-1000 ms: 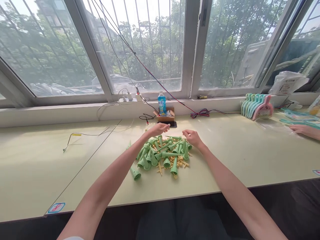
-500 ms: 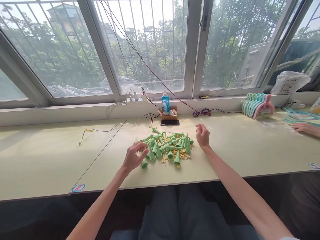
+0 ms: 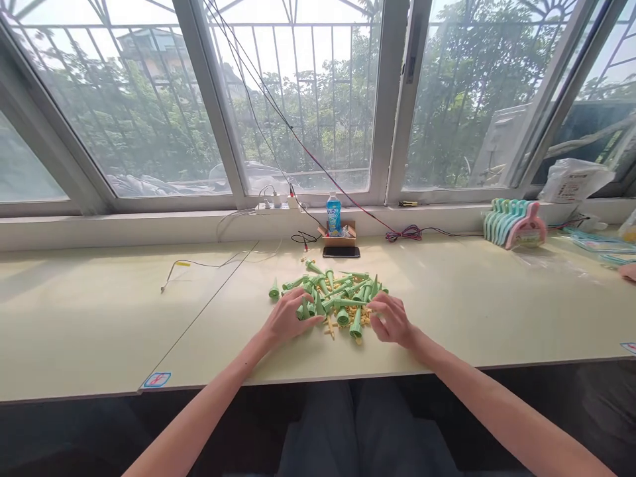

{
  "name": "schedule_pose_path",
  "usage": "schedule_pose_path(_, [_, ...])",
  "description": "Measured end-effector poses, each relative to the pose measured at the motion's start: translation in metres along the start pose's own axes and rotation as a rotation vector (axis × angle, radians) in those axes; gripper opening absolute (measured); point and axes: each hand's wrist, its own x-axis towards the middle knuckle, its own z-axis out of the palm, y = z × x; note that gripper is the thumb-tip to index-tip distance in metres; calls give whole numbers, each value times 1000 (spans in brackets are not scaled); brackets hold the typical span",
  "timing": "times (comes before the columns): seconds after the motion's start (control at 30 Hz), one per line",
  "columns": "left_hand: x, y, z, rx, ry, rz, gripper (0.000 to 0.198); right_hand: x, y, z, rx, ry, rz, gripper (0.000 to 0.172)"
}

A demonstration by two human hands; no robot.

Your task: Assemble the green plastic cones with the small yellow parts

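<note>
A heap of green plastic cones [image 3: 332, 293] mixed with small yellow pieces [image 3: 365, 318] lies on the pale worktop [image 3: 472, 305]. My left hand [image 3: 289, 318] rests against the heap's near left side, fingers curled onto a green cone. My right hand [image 3: 394, 319] presses on the near right side, fingers bent and touching the cones. One green cone [image 3: 273, 290] stands apart at the heap's left. Whether either hand grips a piece is hidden by the fingers.
Behind the heap lie a black phone [image 3: 341, 252], a small cardboard box [image 3: 338, 233] and a blue bottle [image 3: 333, 213]. Red and black cables [image 3: 405, 232] run along the sill. Pastel plastic items [image 3: 513, 224] stand at the right; another person's hand [image 3: 629, 271] shows at the right edge.
Both hands have come from the heap's far side to its near side and now touch it. A green cone that lay near the front left is now at the heap's far left.
</note>
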Motion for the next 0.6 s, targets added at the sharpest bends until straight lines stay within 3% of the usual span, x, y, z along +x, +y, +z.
schedule_pose_path(0.07, [3, 0, 2, 7, 1, 23, 34, 0, -15, 7, 15, -219, -234, 9])
schedule_pose_path(0.17, [8, -1, 4, 17, -2, 68, 32, 8, -29, 15, 3, -355, -381, 15])
schedule_pose_path(0.37, [12, -3, 10, 10, 17, 97, 32, 20, -29, 22, 15, -448, -293, 12])
schedule_pose_path(0.6, [10, -2, 11, -2, 45, 114, 33, 17, -13, 13, 21, -509, -148, 11])
